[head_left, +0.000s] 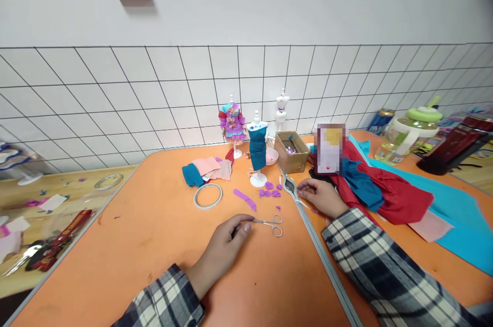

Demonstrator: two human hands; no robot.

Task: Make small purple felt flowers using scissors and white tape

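Small metal scissors [274, 224] lie on the orange table with their handles pointing right. The fingers of my left hand [227, 239] are curled, with the blade tips at the index fingertip. Farther right, my right hand [321, 196] rests beside the grey table seam, its fingers drawn together at the metal hinge [289, 186]. What is between those fingers is too small to make out. Purple fabric scraps [270, 193] and a purple strip [245, 199] lie between the hands. Behind them stands a small dress form wrapped in teal cloth [258, 147].
A dressed form [232, 124] and a bare white one [282, 109] stand near the tiled wall. A cardboard box [291, 155], pink bowl [271, 156] and tape roll [208, 196] sit nearby. Red cloth [402, 193], a jug [404, 134] and a dark red flask [454, 145] occupy the right.
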